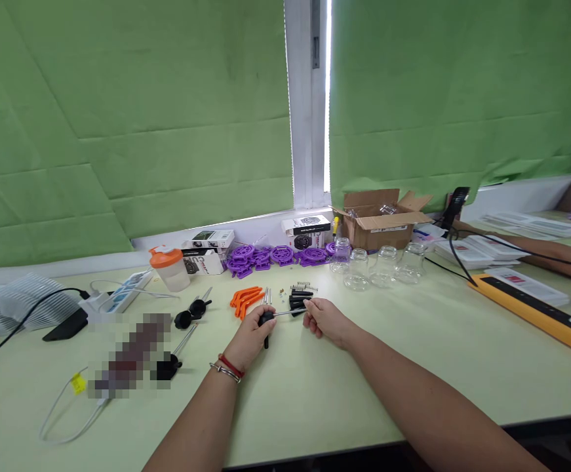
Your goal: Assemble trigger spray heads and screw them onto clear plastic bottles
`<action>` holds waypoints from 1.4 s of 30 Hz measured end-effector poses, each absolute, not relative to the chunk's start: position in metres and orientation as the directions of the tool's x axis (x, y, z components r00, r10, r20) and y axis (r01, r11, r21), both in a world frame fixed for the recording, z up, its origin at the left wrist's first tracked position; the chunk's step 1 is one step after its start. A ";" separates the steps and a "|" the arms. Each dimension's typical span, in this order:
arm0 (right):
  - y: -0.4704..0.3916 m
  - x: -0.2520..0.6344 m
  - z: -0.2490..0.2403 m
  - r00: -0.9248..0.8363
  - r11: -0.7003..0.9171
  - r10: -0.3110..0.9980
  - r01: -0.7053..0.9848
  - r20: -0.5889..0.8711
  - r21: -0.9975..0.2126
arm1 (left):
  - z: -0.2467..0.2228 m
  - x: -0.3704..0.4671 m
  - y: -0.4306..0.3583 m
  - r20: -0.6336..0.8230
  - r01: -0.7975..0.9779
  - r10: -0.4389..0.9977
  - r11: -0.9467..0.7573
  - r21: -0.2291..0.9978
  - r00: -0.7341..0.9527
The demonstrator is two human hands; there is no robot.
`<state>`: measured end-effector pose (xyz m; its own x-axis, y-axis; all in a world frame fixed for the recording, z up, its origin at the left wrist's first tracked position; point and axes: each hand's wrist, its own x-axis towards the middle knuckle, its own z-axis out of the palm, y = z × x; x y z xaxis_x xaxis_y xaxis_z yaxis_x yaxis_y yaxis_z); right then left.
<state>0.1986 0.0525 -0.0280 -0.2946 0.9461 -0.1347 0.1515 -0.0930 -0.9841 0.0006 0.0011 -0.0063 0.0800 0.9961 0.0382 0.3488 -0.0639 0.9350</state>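
My left hand (250, 337) is closed around a black plastic piece (266, 318) with a thin metal rod (288, 313) sticking out to the right. At the rod's far end, the fingertips of my right hand (328, 320) are pinched together; any small part between them is hidden. Just behind my hands lie black tubes (299, 299), small springs (305, 286), tiny brass-coloured bits (282, 292) and loose metal pins (267, 295). Orange bent levers (246, 300) are heaped beyond my left hand. Further left rest similar black pieces with rods (183, 319).
Purple plastic discs (282, 255), clear glass jars (358, 270) and an open cardboard box (383, 233) line the back. An orange-lidded shaker (170, 267) and a power strip (130, 290) stand left. At right are a yellow-black bar (535, 314) and another person's arm (551, 252).
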 end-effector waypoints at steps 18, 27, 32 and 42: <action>0.052 0.200 -0.025 -0.296 -0.126 0.947 0.022 -0.127 -0.992 | 0.046 -0.027 -0.025 0.280 0.931 0.960 -0.124 0.344 0.024; 0.052 0.201 -0.026 -0.317 -0.124 0.940 0.033 -0.129 -0.992 | 0.044 -0.076 -0.046 0.139 0.945 0.951 0.296 -0.139 -0.277; 0.051 0.201 -0.025 -0.314 -0.127 0.941 0.027 -0.129 -0.992 | 0.034 -0.082 -0.040 0.109 0.927 0.943 0.329 -0.181 -0.313; 0.051 0.201 -0.025 -0.321 -0.124 0.938 0.034 -0.128 -0.992 | 0.026 -0.090 -0.033 0.032 0.919 0.928 0.372 -0.130 -0.372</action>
<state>0.2010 0.0512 -0.0250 -0.3215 0.9382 -0.1280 0.0335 -0.1238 -0.9917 -0.0901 -0.0332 0.0263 -0.3716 0.9279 0.0316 0.9189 0.3724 -0.1298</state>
